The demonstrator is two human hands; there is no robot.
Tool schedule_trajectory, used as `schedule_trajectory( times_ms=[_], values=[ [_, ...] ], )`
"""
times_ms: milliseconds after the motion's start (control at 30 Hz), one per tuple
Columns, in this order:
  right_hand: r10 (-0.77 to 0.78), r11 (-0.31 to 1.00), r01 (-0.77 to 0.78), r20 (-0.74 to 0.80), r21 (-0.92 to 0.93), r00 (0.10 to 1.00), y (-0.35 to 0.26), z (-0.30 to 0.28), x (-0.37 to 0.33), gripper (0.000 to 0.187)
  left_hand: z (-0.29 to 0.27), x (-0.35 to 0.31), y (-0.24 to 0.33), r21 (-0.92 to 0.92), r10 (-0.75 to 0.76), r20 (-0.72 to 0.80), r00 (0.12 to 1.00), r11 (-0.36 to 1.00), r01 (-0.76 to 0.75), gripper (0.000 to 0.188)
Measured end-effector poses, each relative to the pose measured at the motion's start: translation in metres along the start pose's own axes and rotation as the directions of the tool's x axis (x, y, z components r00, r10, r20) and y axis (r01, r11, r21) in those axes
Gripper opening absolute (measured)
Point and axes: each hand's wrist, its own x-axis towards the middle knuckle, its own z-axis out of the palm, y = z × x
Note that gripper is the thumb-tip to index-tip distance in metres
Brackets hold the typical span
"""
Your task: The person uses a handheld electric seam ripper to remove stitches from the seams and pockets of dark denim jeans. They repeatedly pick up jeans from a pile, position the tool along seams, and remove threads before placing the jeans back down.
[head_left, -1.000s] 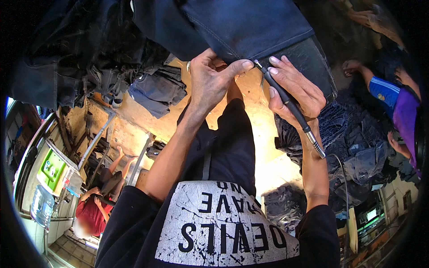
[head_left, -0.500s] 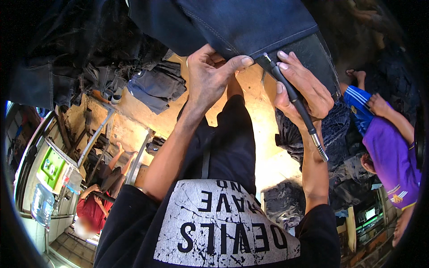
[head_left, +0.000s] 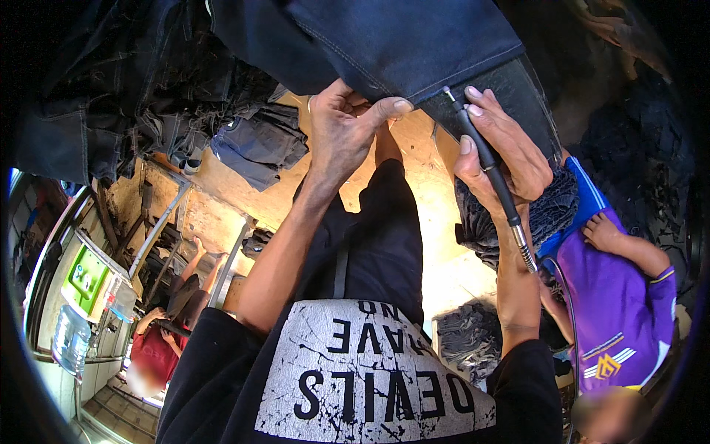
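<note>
A dark blue denim garment with stitched seams lies at the top over a dark flat board. My left hand pinches the garment's near edge, thumb on top and fingers curled beneath, partly hidden. In my right hand is a slim black rotary tool handpiece, held like a pen with a metal spring sleeve at its rear end. Its small pale tip sits just beside the garment's hem, over the board; whether it touches anything I cannot tell.
Dark garments pile up at the left, and a folded stack lies at lower right. Close by my right arm a person in a purple shirt sits. Another in red is at lower left, near a metal frame.
The tool's tip has shifted slightly right, off the hem. My left thumb has slid a little left. The person in purple has moved nearer to my right arm, and a cable now shows there.
</note>
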Motion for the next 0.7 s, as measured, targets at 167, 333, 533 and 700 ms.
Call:
schedule_trajectory(
  times_ms=[167, 333, 533, 700],
  values=[
    [0.012, 1.000, -0.012, -0.015, 0.006, 1.000, 0.000, -0.001, -0.002, 0.035, -0.003, -0.001, -0.004, 0.008, 0.003, 0.007, 1.000, 1.000, -0.003, 0.030],
    [0.023, 1.000, -0.023, -0.035, -0.002, 0.999, 0.003, -0.003, -0.002, 0.035, 0.004, 0.004, -0.008, 0.008, 0.064, -0.040, 0.997, 0.998, -0.064, 0.029],
    [0.000, 0.998, 0.000, 0.013, 0.055, 1.000, 0.000, -0.003, 0.000, 0.032, 0.009, 0.006, -0.015, -0.099, 0.039, -0.066, 0.997, 0.994, -0.045, 0.027],
    [-0.012, 0.999, 0.008, 0.094, 0.045, 0.995, -0.001, -0.004, 0.000, 0.032, 0.005, 0.005, -0.019, -0.019, 0.024, -0.050, 0.998, 0.999, -0.025, 0.027]
  ],
)
